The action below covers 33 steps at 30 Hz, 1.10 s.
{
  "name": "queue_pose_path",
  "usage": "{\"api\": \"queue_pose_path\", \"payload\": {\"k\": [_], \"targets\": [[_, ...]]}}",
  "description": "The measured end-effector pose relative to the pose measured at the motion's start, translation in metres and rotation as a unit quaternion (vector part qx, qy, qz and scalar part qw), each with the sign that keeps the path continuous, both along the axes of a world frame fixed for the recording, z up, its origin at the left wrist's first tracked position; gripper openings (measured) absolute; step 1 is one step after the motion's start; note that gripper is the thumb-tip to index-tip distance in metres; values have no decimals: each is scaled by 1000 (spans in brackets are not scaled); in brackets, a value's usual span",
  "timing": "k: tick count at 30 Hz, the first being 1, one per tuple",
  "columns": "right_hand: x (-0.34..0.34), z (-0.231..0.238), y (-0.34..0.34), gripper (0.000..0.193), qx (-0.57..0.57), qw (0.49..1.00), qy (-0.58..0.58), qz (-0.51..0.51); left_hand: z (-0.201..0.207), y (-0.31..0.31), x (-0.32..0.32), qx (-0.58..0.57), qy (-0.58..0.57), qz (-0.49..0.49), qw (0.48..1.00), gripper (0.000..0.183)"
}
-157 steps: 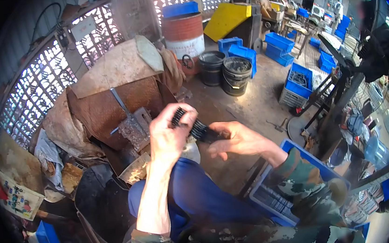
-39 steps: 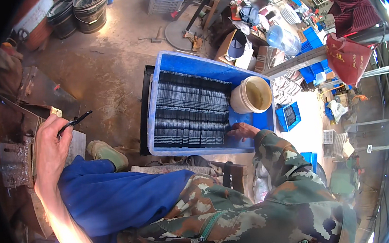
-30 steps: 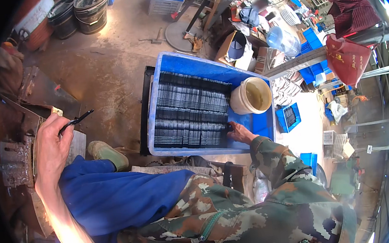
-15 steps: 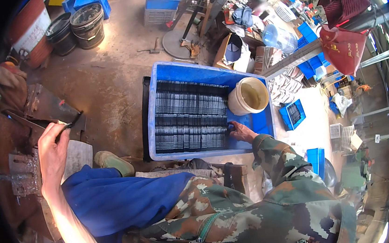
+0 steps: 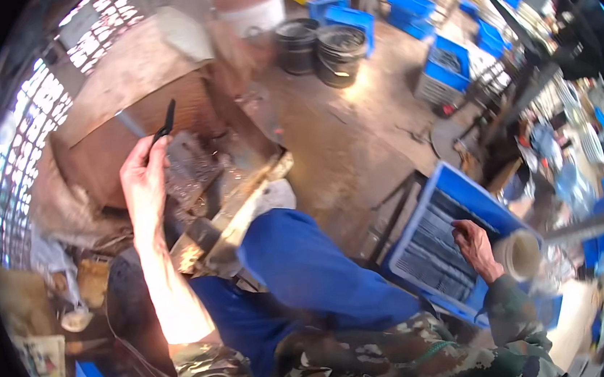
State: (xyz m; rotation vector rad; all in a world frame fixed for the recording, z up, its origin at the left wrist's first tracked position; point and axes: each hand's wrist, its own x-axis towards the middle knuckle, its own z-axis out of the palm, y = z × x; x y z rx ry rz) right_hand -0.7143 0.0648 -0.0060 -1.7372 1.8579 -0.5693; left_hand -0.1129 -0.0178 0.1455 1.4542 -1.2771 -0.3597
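Raised at the left, my left hand (image 5: 145,180) pinches a slim black blade-shaped piece (image 5: 170,118), whose pointed end sticks up past the fingertips. Below it and to the right is a dirty metal machine bed (image 5: 195,173). On the right side, my right hand (image 5: 478,246) hovers over or rests on a blue crate (image 5: 402,235), its fingers curled. Whether anything is in those fingers is too blurred to make out. Rows of thin dark pieces (image 5: 435,248) fill much of the crate. A cream bucket (image 5: 520,253) stands in it, right of that hand.
Two dark buckets (image 5: 341,50) stand on the brown floor beyond my knees, beside blue bins (image 5: 355,23). A red and white drum (image 5: 252,11) is behind them. Farther right sits a blue crate (image 5: 447,57) on a pale one. A large rusty sheet (image 5: 144,134) backs the machine.
The view has swung left, so the crate now lies farther right. My left hand has lifted the black piece over the machine. My right hand has moved from beside the bucket onto the dark rows.
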Motion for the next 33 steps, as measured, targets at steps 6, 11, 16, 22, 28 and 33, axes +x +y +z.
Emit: {"api": "queue_pose_path", "payload": {"k": [6, 11, 16, 22, 28, 33], "targets": [[219, 97, -113, 21, -139, 952, -112, 248, -18, 20, 59, -40, 113, 102, 988, 16], [417, 128, -181, 35, -180, 875, -202, 402, -49, 30, 82, -16, 196, 179, 964, 15], [587, 118, -208, 51, -56, 879, -235, 412, -74, 30, 104, -64, 233, 203, 949, 22], [638, 97, -227, 36, -110, 896, -239, 358, -72, 9, 99, -33, 136, 292, 946, 21], [636, 85, -253, 35, -121, 896, -189, 384, -63, 10, 95, -8, 187, 289, 939, 26], [636, 65, -291, 35, -117, 886, -201, 401, -73, 3, 94, -93, 167, 304, 933, 23]]}}
